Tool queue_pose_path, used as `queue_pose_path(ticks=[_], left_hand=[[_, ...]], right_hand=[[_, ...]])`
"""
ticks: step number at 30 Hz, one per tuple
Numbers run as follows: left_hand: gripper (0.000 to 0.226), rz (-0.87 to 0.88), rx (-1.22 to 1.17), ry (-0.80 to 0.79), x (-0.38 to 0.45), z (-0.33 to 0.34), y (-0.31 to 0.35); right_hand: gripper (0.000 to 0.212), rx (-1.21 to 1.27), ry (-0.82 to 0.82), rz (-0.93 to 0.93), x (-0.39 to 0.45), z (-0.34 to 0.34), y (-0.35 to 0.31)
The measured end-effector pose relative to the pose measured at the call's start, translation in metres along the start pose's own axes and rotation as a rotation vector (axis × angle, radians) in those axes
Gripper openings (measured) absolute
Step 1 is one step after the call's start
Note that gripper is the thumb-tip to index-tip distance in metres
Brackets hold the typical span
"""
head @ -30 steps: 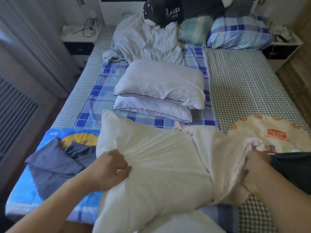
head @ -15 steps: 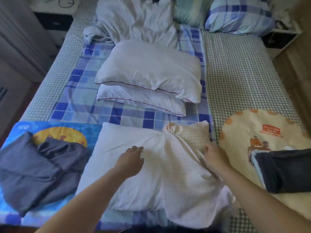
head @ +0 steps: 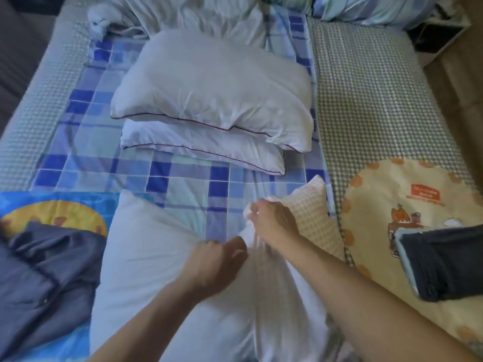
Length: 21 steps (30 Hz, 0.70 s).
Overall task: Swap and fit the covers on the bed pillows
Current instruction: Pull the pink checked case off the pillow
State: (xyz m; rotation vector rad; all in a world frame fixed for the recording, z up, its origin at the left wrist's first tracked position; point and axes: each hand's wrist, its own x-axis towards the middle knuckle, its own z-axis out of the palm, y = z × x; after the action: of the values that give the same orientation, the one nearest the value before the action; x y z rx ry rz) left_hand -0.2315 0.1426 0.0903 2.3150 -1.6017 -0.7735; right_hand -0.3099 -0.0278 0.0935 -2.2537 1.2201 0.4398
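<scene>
A white pillow lies on the near part of the bed, its right end inside a bunched white cover. A checked beige corner pokes out at the far right. My left hand is closed on the pillow fabric near its far edge. Just right of it, my right hand grips the bunched cover edge, and the two hands nearly touch. Two bare white pillows with red piping are stacked further up the bed.
A dark blue-grey cloth lies at the left on a blue and yellow printed sheet. A cream cartoon-print cushion with a dark folded item sits at the right. Crumpled white bedding and plaid pillows are at the head.
The pillow has been laid flat on the bed. Both hands have moved together at its far edge and closed on pillow and cover. The view has tilted down and closer.
</scene>
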Motion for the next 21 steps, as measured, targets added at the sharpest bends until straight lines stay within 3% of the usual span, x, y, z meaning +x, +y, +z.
queue_pose_path(ticks=[2, 4, 8, 10, 12, 13, 16, 18, 21], left_hand=[[0.026, 0.17, -0.004, -0.008, -0.047, -0.029, 0.024], [0.025, 0.209, 0.012, -0.026, -0.084, -0.05, 0.03], [0.03, -0.253, 0.004, -0.099, -0.119, -0.064, -0.004], [0.027, -0.516, 0.035, -0.09, -0.124, -0.026, -0.092], [0.035, -0.638, 0.133, -0.15, -0.123, 0.007, -0.166], [0.035, -0.696, 0.127, -0.15, -0.115, 0.009, -0.173], [0.026, -0.641, 0.08, -0.138, -0.065, -0.022, -0.092], [0.05, -0.609, -0.053, -0.067, -0.028, -0.03, -0.038], [0.09, -0.602, -0.009, -0.213, 0.0, -0.009, -0.005]], right_hand=[[0.023, 0.137, 0.156, 0.027, -0.001, -0.038, 0.019], [0.031, 0.248, 0.297, 0.116, -0.005, -0.077, 0.06], [0.057, 0.253, 0.426, 0.466, -0.048, -0.114, 0.194], [0.059, 0.231, 0.383, 0.686, -0.089, -0.108, 0.26], [0.058, 0.199, 0.237, 0.824, -0.125, -0.084, 0.31], [0.057, 0.196, 0.143, 0.847, -0.139, -0.07, 0.324], [0.052, 0.254, -0.073, 0.82, -0.163, -0.029, 0.322], [0.061, 0.324, -0.142, 0.787, -0.175, -0.011, 0.302], [0.075, 0.141, -0.133, 0.639, -0.187, 0.007, 0.276]])
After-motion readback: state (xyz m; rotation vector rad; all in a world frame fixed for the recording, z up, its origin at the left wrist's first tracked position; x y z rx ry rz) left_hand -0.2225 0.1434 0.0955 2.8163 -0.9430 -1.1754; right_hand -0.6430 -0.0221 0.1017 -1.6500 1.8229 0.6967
